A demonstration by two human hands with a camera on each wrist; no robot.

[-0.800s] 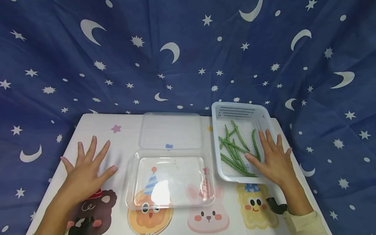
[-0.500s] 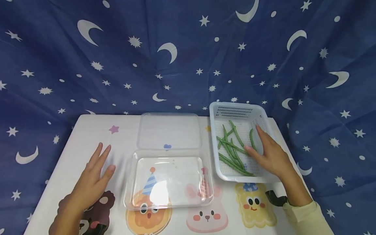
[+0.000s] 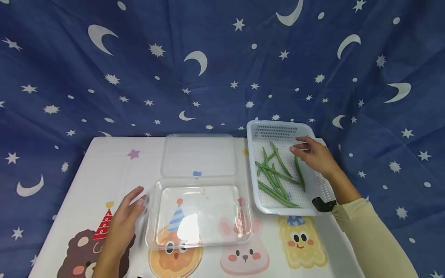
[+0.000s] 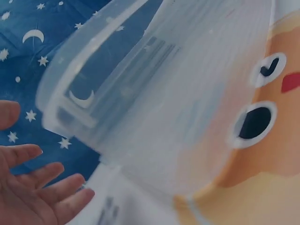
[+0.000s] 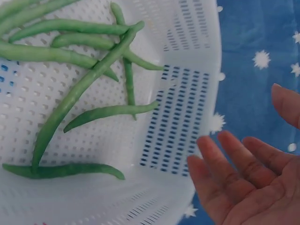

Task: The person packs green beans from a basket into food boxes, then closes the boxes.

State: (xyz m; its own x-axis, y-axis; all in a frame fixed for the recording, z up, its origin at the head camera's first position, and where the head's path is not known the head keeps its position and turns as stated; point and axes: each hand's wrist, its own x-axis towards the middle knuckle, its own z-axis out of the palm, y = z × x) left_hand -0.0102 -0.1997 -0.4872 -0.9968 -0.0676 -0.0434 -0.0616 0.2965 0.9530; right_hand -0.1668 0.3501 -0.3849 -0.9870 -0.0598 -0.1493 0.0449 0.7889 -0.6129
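Observation:
Several green beans (image 3: 274, 175) lie in a white perforated plastic basket (image 3: 253, 193) at the right of the table. My right hand (image 3: 318, 156) hovers over the basket's right side, fingers loosely bent, holding nothing. In the right wrist view that hand (image 5: 248, 178) is apart from the beans (image 5: 89, 79). A clear plastic container (image 3: 199, 216) stands at the table's middle. Just left of it is my left hand (image 3: 123, 218), fingers relaxed and holding nothing. The left wrist view shows the same hand (image 4: 42, 187) beside the container's wall (image 4: 117, 108).
Behind the container lies a flat clear lid (image 3: 199, 154). A white cloth with cartoon figures covers the table (image 3: 107, 162). A dark blue curtain (image 3: 139, 69) with moons and stars hangs behind it.
My left hand has moved right, towards the container, and turned from spread fingers to a side-on pose. My right hand has shifted towards the back of the basket, its fingers drawing together.

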